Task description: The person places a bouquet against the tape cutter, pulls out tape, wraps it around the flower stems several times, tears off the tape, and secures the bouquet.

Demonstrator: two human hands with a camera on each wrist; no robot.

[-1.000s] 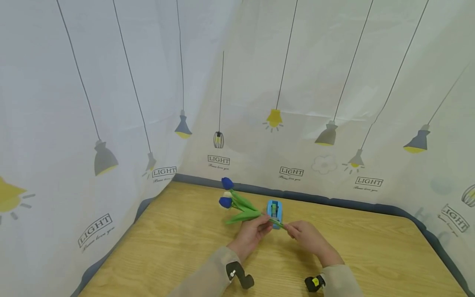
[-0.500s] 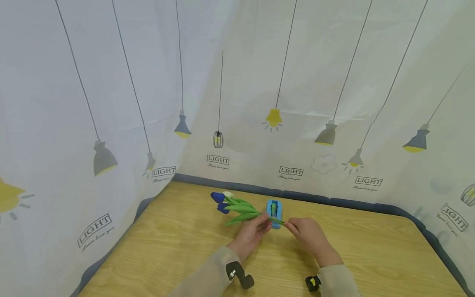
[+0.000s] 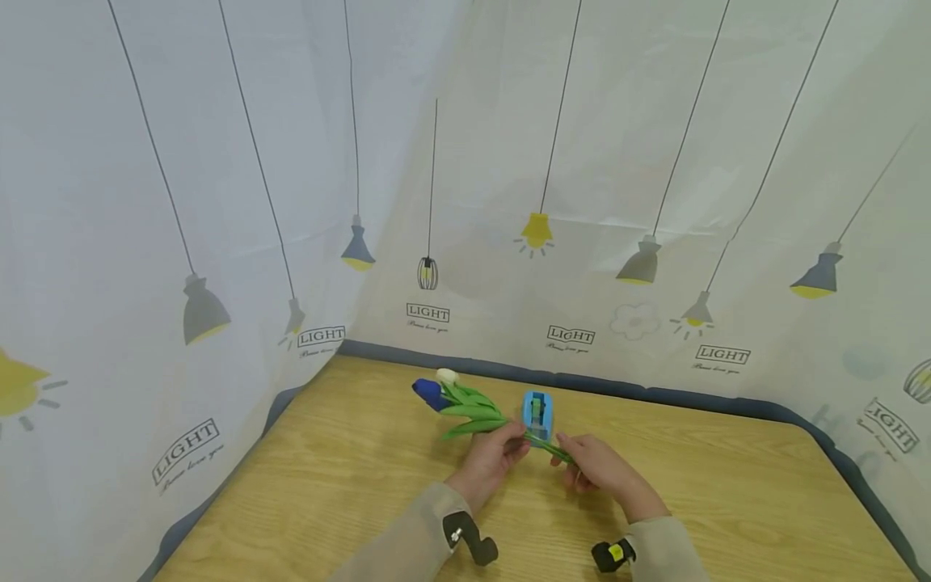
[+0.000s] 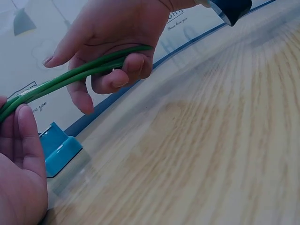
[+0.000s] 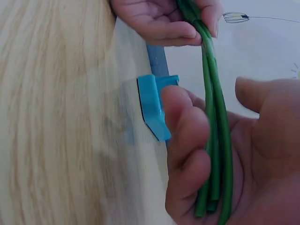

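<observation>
A bunch of artificial tulips (image 3: 431, 394) with blue and white heads, green leaves and green stems lies across both hands. My left hand (image 3: 491, 459) pinches the stems just below the leaves. Further down, the stem ends (image 5: 215, 173) rest in the palm of my right hand (image 3: 598, 467); its fingers curl round them while the thumb stands off. A shiny patch, seemingly clear tape (image 4: 40, 88), shows on the stems between the hands. Right behind the stems, a blue tape dispenser (image 3: 537, 404) with a green core stands on the table, touched by neither hand.
The wood-grain table (image 3: 349, 485) reaches back to a white curtain (image 3: 494, 162) printed with lamps, which hangs along the back and left edges. Black wrist mounts (image 3: 469, 537) sit at both sleeves.
My right hand has gone from pinching the stem ends to cradling them in its palm, fingers curled beneath. The flower heads have turned and dropped lower. The dispenser stays put.
</observation>
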